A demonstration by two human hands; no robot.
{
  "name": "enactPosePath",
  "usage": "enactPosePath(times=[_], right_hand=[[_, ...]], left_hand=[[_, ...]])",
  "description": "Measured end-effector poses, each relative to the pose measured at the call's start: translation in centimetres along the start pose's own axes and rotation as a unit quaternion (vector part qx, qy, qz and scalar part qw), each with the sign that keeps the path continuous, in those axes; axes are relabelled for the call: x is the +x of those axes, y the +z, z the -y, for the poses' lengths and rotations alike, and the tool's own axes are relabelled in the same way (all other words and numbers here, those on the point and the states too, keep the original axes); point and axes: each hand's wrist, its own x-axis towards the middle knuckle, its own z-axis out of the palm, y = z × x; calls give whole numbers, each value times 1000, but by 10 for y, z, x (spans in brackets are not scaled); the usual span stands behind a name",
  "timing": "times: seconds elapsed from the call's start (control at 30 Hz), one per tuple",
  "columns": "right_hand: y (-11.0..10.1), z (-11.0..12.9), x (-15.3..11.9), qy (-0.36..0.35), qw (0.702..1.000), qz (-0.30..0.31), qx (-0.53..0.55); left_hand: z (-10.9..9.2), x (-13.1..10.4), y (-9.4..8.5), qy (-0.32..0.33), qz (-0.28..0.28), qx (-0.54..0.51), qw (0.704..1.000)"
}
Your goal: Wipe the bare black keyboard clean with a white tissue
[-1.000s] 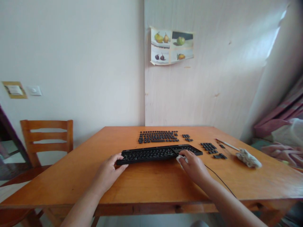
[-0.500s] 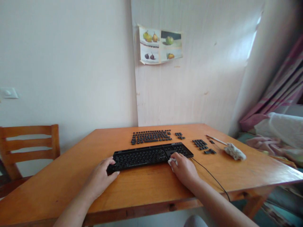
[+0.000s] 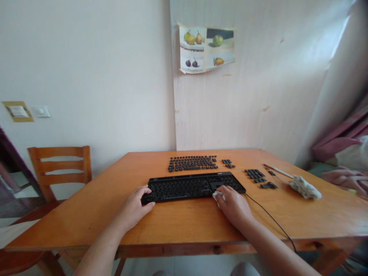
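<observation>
A black keyboard (image 3: 178, 188) with its keycaps off lies near the front of the wooden table. My left hand (image 3: 136, 209) grips its left end, thumb at the front edge and fingers on top. Over the right part, my right hand (image 3: 232, 201) is closed on a white cloth (image 3: 219, 196), pressed against the keyboard's front area near the number pad. Part of the cloth is hidden under my fingers. Behind the keyboard, loose black keycaps (image 3: 192, 163) lie laid out in rows, with smaller groups of keycaps (image 3: 254, 174) to the right.
A stick (image 3: 278, 170) with a whitish cloth bundle (image 3: 304, 187) at its end lies at the table's right. The keyboard's cable (image 3: 271, 218) runs over the front edge. A wooden chair (image 3: 61, 168) stands at the left. Fruit pictures (image 3: 206, 49) hang on the wall behind.
The whole view has swung left, so everything sits further right in the picture. Both hands keep their places on the keyboard, the right one still with the cloth.
</observation>
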Motion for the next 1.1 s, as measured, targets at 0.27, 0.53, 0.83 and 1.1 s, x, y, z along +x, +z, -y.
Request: enactPosePath(times=[0.27, 0.53, 0.83, 1.1], right_hand=[[5, -7, 0, -1, 1000, -3, 22], [1, -7, -2, -19, 995, -23, 96], [-13, 11, 22, -86, 976, -44, 195], [-28, 46, 57, -170, 960, 129, 182]], left_hand=[[-4, -1, -2, -22, 4, -28, 999], [-9, -5, -5, -48, -42, -85, 994], [-29, -10, -12, -83, -109, -110, 984], [-37, -4, -2, -72, -149, -73, 984]])
